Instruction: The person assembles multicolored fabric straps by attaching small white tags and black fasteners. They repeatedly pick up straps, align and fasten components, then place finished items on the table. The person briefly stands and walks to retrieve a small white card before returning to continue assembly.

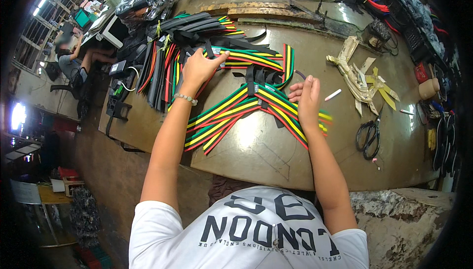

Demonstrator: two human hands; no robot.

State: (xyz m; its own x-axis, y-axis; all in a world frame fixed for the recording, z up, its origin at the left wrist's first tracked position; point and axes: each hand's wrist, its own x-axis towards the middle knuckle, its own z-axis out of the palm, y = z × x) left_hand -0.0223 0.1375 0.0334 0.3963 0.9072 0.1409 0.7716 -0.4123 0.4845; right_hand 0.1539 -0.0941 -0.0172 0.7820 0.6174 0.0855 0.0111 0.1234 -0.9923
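Note:
My left hand point(198, 71) is at the upper end of a folded stack of striped straps point(253, 59) in green, yellow, black and red. Its thumb stretches right over the straps, apart from the fingers; no firm grip shows. Closer to me lies a second bundle of striped straps point(221, 104), fanned out to both sides from black webbing pieces point(251, 80) at its middle. Above the right arm of this bundle is my right hand point(306, 104), fingers loosely bent and apart, nothing visible in them. A strap end point(325, 118) beside that wrist is smeared by motion.
Grey and striped straps point(160, 67) are heaped at the left. On the right lie black-handled scissors point(368, 138), a white marker point(333, 94) and cream and yellow strips point(357, 74). A wooden bar point(266, 10) crosses the far side. Another person point(69, 62) sits far left.

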